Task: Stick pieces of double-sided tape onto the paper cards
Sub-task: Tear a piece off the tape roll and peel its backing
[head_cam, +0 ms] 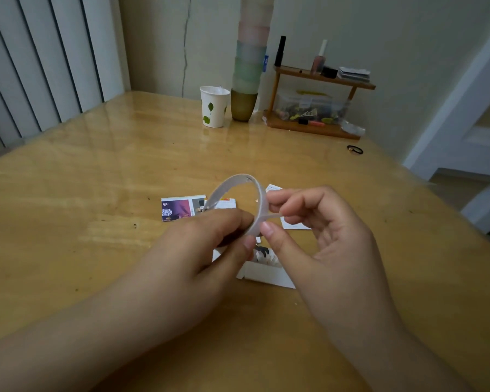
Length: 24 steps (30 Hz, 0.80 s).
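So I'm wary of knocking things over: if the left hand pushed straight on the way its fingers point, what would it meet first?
Probably the tape roll that the left hand already grips, then the right hand just beyond it. Depth is hard to judge; the cups stand much farther back.

Head cam, single view, wide-angle, looking fwd and down.
Close over glossy yellow-brown wooden table [102, 176]; forearms enter from bottom edge. Far end: cream wall corner, grey vertical blinds [37, 60] at upper left. No 2nd view to overlap.
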### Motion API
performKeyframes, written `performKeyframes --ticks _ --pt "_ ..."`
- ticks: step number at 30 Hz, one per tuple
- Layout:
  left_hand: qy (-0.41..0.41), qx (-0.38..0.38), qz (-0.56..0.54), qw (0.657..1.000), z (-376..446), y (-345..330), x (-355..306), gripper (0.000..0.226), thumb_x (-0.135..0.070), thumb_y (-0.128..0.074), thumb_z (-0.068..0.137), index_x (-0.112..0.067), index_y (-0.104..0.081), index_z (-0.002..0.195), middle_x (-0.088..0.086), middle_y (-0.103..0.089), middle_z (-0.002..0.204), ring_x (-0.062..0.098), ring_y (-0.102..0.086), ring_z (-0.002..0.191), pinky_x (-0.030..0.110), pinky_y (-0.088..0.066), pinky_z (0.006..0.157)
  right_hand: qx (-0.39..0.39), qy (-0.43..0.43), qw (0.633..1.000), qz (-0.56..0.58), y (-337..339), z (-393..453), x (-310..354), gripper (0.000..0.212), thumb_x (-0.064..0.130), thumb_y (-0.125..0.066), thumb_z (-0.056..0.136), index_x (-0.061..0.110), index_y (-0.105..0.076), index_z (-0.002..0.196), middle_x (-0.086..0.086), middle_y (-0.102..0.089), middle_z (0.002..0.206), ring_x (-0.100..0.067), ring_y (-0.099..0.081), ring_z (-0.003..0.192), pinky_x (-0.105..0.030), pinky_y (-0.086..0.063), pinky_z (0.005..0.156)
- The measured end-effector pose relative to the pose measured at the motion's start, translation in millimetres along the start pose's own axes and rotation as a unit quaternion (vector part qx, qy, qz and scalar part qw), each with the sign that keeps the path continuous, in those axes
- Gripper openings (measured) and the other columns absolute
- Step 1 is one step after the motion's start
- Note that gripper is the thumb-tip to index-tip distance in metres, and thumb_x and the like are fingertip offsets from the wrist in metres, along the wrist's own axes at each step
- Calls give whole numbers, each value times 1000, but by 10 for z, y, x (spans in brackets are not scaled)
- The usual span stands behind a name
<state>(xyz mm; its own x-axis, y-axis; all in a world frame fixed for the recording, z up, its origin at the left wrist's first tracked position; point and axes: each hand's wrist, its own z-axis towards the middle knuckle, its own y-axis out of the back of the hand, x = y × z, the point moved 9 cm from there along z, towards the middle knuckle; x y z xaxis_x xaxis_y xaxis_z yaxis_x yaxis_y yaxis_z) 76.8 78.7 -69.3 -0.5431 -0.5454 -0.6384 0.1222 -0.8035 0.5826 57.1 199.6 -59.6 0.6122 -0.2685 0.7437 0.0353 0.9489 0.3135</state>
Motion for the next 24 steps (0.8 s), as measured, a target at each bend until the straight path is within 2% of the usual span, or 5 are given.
performKeyframes --ticks 5,8,14,18,24 --pt "11 -5 -9 1000 1 7 10 15 -29 -48 88 -30 -59 78 -21 -60 71 0 -58 69 13 -43 57 4 -9 1000 2 -12 1 -4 42 18 -69 75 35 -48 107 17 -66 99 -10 -61 101 -24 -47 85" --pt "17 -8 -7 1000 2 7 36 17 -31 -48 89 -27 -60 78 -14 -60 70 6 -57 67 21 -44 57 18 18 998 -60 -61 -6 30 39 21 -65 80 32 -58 117 17 -62 104 -7 -58 102 -17 -45 84" --pt "28 -25 7 999 -7 29 51 27 -38 -46 88 -20 -60 73 -1 -56 64 14 -51 60 20 -37 50 4 45 997 -68 -21 1 86 10 16 -70 78 24 -66 81 15 -66 88 -11 -61 94 -21 -47 77" --pt "44 -40 1 998 -2 53 37 30 -33 -49 84 -12 -55 63 10 -43 58 9 -32 46 15 -24 42 13 50 996 -76 -46 -8 98 8 14 -68 79 20 -65 76 12 -64 83 -13 -61 88 -20 -44 74" --pt "43 -65 21 997 2 138 28 34 -41 -45 74 -12 -53 58 7 -44 57 6 -35 48 17 -25 43 18 57 997 -58 -82 -20 134 9 12 -68 76 20 -65 73 9 -61 80 -5 -56 82 -8 -37 72"
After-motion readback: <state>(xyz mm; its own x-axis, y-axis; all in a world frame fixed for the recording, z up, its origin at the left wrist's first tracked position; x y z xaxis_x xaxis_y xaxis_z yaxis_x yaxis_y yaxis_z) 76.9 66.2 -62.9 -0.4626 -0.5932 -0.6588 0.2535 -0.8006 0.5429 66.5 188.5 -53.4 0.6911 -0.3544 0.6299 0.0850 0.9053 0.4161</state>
